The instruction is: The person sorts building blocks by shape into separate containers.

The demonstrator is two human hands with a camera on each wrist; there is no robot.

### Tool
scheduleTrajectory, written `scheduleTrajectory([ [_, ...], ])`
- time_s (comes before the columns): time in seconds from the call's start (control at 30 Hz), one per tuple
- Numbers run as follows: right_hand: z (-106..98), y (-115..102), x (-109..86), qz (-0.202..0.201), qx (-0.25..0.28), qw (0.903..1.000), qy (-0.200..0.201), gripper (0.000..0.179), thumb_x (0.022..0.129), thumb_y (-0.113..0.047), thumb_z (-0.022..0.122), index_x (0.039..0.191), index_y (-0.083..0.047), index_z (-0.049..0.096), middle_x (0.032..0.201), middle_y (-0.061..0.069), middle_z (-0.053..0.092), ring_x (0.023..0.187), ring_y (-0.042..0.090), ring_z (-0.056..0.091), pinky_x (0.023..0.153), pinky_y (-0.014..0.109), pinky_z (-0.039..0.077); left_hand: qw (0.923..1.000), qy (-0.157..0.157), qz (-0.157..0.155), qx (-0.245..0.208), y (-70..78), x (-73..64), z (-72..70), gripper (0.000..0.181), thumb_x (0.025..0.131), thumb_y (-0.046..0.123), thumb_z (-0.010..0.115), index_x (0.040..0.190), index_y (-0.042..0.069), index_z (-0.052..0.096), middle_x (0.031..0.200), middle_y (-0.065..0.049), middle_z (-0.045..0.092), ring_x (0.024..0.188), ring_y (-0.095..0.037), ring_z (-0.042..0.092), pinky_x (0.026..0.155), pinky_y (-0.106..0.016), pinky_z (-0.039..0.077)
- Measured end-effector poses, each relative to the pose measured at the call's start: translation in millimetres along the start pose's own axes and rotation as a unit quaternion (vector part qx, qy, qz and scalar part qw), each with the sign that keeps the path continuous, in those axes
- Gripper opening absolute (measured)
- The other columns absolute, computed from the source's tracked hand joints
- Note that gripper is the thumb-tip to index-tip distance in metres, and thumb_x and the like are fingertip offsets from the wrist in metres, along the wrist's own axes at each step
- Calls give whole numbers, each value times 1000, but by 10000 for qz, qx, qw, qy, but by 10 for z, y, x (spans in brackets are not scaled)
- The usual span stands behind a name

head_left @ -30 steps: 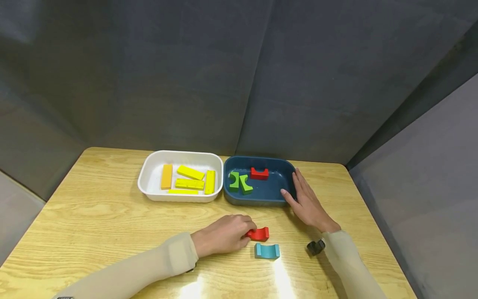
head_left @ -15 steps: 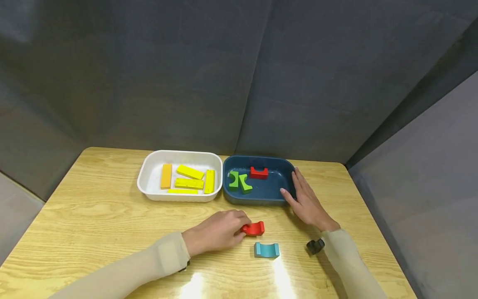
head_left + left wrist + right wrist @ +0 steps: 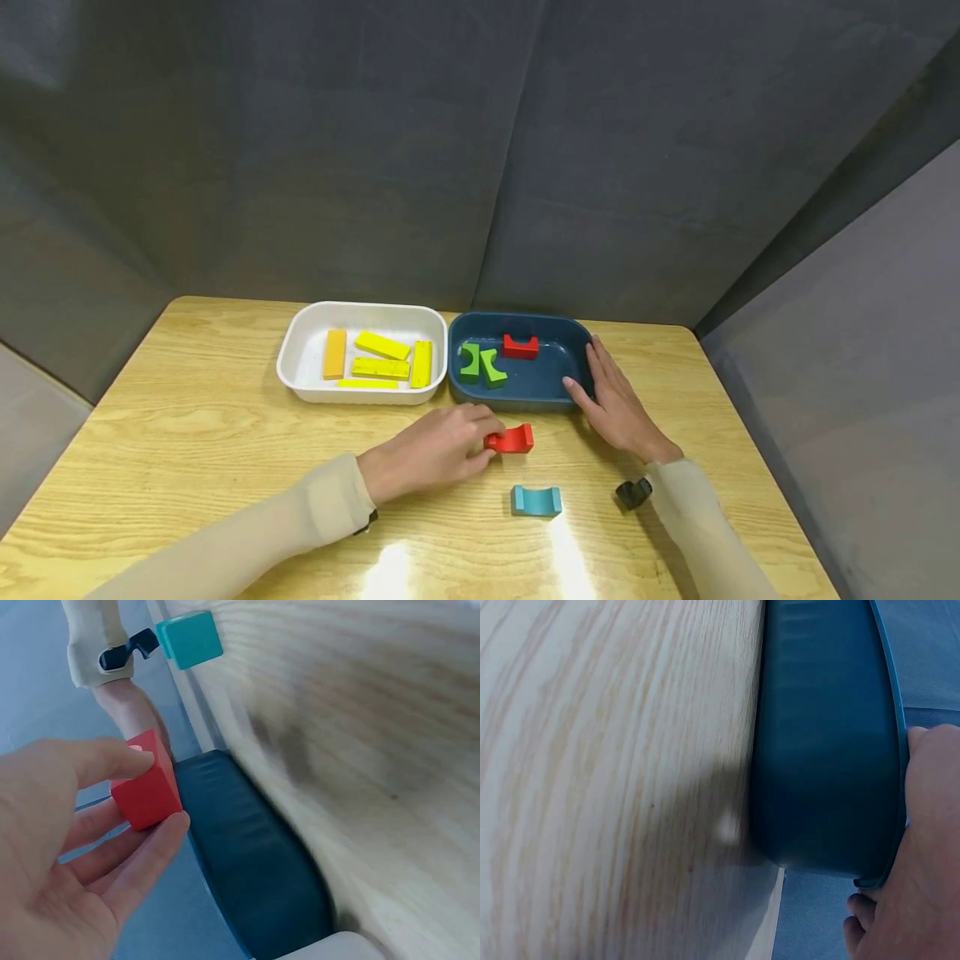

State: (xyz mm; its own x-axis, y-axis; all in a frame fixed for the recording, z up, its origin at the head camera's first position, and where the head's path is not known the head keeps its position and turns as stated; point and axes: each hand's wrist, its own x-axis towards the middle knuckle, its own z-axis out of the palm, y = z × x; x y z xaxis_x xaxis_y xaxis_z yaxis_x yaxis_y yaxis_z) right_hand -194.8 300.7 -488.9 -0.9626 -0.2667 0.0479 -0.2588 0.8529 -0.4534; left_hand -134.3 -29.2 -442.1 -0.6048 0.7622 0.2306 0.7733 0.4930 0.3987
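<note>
In the head view my left hand (image 3: 450,446) pinches a red arch-notched block (image 3: 512,439) by its left end, just in front of the dark blue tray (image 3: 525,406). The left wrist view shows the thumb on one face of this red block (image 3: 150,791) and fingertips on another. A teal notched block (image 3: 536,502) lies on the table nearer the person. My right hand (image 3: 618,412) holds the tray's right end, thumb over the rim and fingers along the outer wall. Inside the tray are two green notched blocks (image 3: 492,370) and another red notched block (image 3: 520,348).
A white tray (image 3: 300,367) touches the blue tray's left side, with several yellow bars (image 3: 380,369) and one orange bar (image 3: 334,354) in it. Both trays stand near the wooden table's (image 3: 187,433) back edge. Behind rises a dark curtain (image 3: 360,167).
My left hand has carried the red block away from beside the teal block, forward toward the blue tray. My right hand stays at the tray's end.
</note>
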Motion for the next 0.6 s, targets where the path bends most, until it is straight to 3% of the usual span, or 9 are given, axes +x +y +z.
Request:
scheduleTrajectory([
  [0.23,-7,9,6,38,-50,10000,-9,88,112,-55,44,171,0,8,181,10,-6,165,42,7,130,68,13,9999,115,32,47,35,121,-124,30,99,19,77,128,7,77,121,-6,76,102,-16,73,92,-20,60],
  [0.4,-6,4,10,46,-75,10000,3,89,112,-56,43,171,0,8,181,14,-3,165,41,6,130,68,13,9993,317,160,110,29,210,-203,29,99,17,78,125,6,76,121,-7,76,102,-18,74,91,-23,61],
  [0.6,-12,-15,-2,50,-61,10000,-8,88,112,-55,44,171,0,8,181,12,-5,165,43,7,130,68,13,9984,517,98,183,-9,337,-277,30,99,18,78,126,6,76,121,-8,76,100,-19,74,89,-24,62],
])
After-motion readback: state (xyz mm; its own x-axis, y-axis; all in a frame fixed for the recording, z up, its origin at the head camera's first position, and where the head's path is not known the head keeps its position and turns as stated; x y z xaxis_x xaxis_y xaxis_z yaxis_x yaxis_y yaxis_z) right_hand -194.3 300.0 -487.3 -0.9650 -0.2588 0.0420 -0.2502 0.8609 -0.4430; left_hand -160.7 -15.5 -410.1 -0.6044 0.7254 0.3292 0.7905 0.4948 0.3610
